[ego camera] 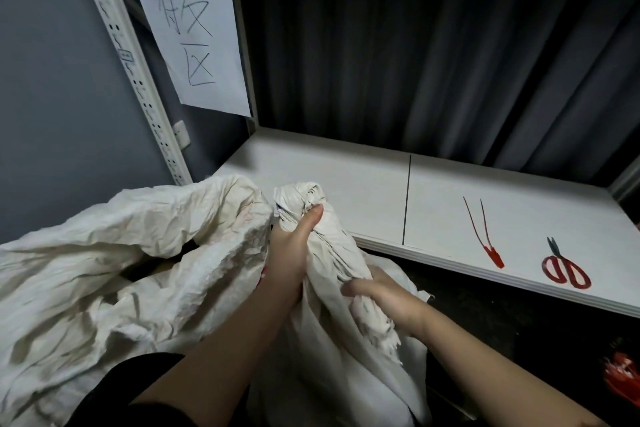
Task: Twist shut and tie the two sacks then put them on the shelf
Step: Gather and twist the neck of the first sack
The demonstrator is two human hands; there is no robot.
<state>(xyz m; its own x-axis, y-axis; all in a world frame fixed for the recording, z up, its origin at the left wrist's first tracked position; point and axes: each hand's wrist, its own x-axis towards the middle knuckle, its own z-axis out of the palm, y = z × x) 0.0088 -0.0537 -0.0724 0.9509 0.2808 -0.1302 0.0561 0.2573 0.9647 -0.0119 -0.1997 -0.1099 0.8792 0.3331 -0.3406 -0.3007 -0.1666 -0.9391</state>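
Both hands grip one white sack's [332,253] twisted neck: left hand [289,260] high, right hand [377,291] lower. A paper sign [194,28] on the shelf [346,184] reads 待发区.

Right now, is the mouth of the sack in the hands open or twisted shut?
Twisted shut, not yet tied: the sack neck is wound into a rope, gripped by the left hand and right hand.
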